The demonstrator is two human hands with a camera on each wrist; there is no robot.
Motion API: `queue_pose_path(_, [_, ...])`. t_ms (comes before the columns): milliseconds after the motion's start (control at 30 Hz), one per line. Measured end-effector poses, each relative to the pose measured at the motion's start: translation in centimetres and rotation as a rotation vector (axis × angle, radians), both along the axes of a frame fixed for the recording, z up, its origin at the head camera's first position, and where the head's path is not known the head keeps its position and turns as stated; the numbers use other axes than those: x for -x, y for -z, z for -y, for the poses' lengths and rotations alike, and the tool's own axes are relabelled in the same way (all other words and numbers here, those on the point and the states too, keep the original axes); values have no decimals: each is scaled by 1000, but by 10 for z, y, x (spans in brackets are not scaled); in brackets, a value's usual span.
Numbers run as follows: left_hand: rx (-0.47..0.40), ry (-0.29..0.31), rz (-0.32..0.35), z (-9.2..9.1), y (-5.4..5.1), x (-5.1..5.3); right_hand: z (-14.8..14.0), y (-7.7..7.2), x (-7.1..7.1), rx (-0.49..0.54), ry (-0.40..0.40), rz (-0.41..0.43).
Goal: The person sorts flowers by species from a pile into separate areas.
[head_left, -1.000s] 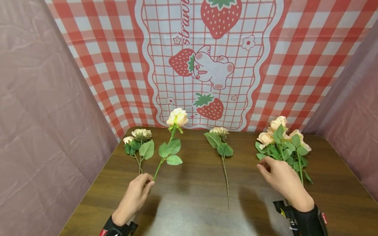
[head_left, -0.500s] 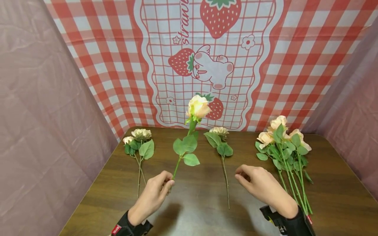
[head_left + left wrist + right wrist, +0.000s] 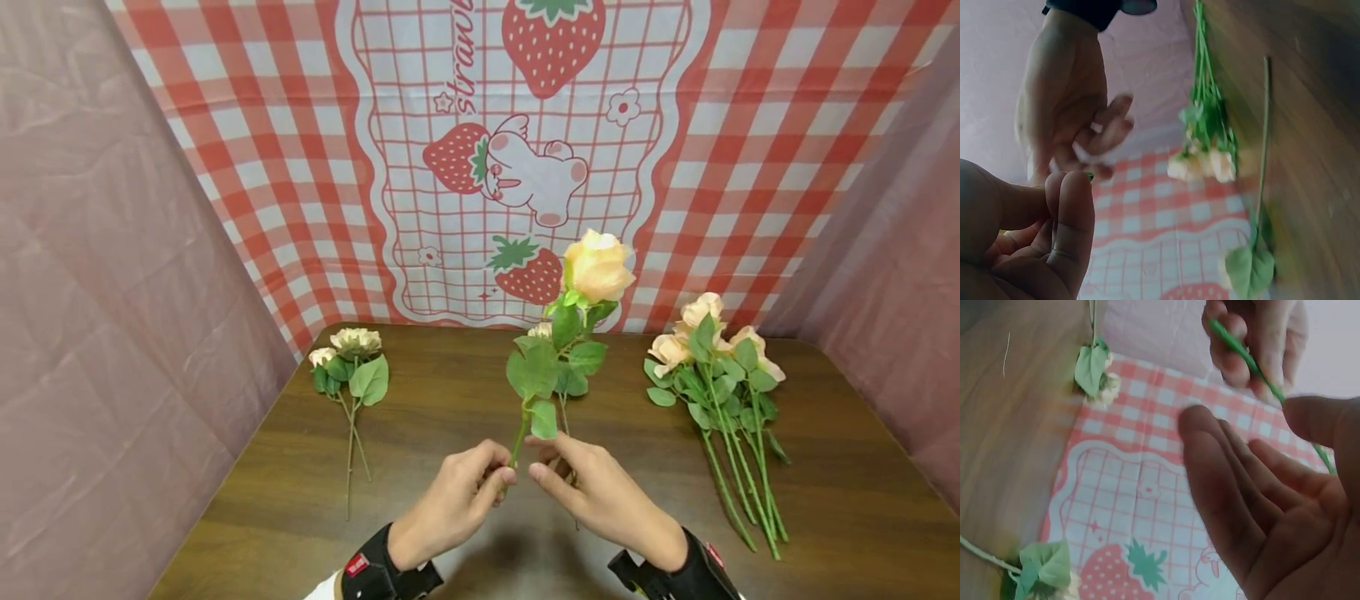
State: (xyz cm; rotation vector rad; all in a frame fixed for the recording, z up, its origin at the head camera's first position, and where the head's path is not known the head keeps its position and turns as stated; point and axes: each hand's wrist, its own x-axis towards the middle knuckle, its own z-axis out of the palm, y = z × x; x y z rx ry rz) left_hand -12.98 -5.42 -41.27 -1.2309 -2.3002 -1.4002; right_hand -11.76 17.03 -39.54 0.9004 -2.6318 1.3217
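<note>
Above the table, my left hand [image 3: 454, 493] pinches the lower green stem of a peach-cream artificial rose [image 3: 597, 268] that leans up to the right. Beside that stem my right hand [image 3: 603, 493] is raised with its thumb and fingers apart. In the right wrist view the green stem [image 3: 1250, 362] runs behind the right thumb, and no fingers are curled round it. Whether the right fingertips touch the stem or leaves I cannot tell. Behind the rose, partly hidden, lies a single cream flower [image 3: 1250, 270] with a thin brownish stem.
To the left on the brown table [image 3: 270, 500] lie two cream flowers [image 3: 357, 342] with crossed stems. A bunch of several peach roses [image 3: 701, 333] lies at the right. A red-and-white checked strawberry cloth [image 3: 300, 167] hangs behind, with pinkish curtains [image 3: 127, 292] at the sides.
My left hand has carried the rose from the left side to the middle. My right hand has moved left, away from the rose bunch, to the held stem. The lying flowers stay put.
</note>
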Motion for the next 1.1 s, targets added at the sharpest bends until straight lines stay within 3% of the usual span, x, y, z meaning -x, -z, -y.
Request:
queue_pose_path(267, [-65, 0, 30, -28, -3, 4, 5, 4, -2, 161, 79, -243])
queue_pose_path(500, [-92, -4, 56, -36, -4, 9, 5, 7, 1, 196, 144, -303])
queue_pose_path(733, [12, -15, -14, -29, -10, 15, -2, 5, 1, 165, 211, -334])
queue_pose_path(833, [35, -44, -8, -24, -16, 15, -13, 4, 4, 168, 272, -316])
queue_pose_path(867, [35, -57, -5, -23, -17, 15, -20, 6, 7, 190, 281, -317])
queue_pose_path(1000, [20, -87, 9, -17, -19, 15, -66, 46, 39, 185, 335, -394])
queue_pose_path(1100, [12, -95, 23, -15, -20, 14, -101, 66, 57, 112, 422, -463])
